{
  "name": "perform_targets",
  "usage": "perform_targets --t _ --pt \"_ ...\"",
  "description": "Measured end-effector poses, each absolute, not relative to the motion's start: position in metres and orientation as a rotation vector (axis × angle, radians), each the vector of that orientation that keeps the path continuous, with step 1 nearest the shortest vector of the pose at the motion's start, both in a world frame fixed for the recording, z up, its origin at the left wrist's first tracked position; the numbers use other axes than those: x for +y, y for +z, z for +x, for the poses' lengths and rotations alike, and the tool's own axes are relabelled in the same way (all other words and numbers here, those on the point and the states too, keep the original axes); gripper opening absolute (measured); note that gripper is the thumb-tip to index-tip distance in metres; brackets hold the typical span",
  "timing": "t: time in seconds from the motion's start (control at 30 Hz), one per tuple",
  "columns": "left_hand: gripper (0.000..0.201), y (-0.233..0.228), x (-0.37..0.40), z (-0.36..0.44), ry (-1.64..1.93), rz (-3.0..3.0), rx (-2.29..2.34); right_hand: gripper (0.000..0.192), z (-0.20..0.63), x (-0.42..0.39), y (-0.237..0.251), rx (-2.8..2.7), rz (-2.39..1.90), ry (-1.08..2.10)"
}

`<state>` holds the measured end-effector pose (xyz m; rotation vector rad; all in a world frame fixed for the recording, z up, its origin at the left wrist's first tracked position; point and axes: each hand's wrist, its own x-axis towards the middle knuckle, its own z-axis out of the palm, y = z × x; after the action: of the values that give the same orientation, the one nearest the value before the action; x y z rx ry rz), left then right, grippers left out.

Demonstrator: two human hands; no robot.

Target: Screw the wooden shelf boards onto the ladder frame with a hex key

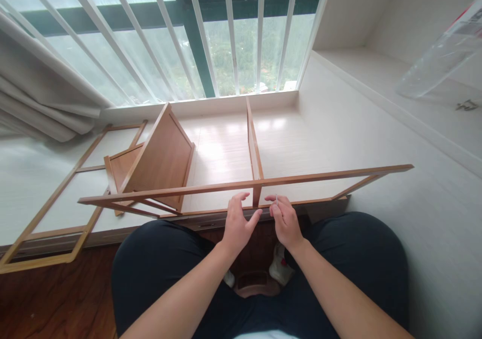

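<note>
A long wooden frame (301, 177) of thin bamboo rails lies across the white window ledge in front of me, with a cross rail (253, 138) running back toward the window. My left hand (238, 224) is open, fingers spread, touching the frame just left of the joint where the cross rail meets the near rail. My right hand (285, 220) pinches a small thin metal piece (276, 199), perhaps a screw or hex key, just right of that joint.
A brown wooden panel (160, 158) leans tilted on the ledge to the left. Another open frame (56, 203) lies flat at far left. Window bars (229, 32) and a curtain (33, 93) stand behind. A clear plastic bag (440, 58) lies on the right shelf.
</note>
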<state>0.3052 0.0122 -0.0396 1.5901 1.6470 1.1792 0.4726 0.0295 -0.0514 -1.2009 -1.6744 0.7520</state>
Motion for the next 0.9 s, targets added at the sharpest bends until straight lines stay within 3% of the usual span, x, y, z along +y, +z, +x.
perform_targets --t 0.1,0.4,0.9 --pt "0.046 -0.04 0.025 0.31 1.125 1.569 1.544 0.039 0.469 0.041 -0.056 -1.741 -1.185 0.742" --pt "0.013 -0.038 0.038 0.312 1.021 1.553 1.491 0.043 0.468 0.046 -0.064 -1.834 -1.148 0.793" --pt "0.015 -0.048 0.044 0.312 1.114 1.588 1.461 0.038 0.47 0.052 -0.062 -1.825 -1.202 0.898"
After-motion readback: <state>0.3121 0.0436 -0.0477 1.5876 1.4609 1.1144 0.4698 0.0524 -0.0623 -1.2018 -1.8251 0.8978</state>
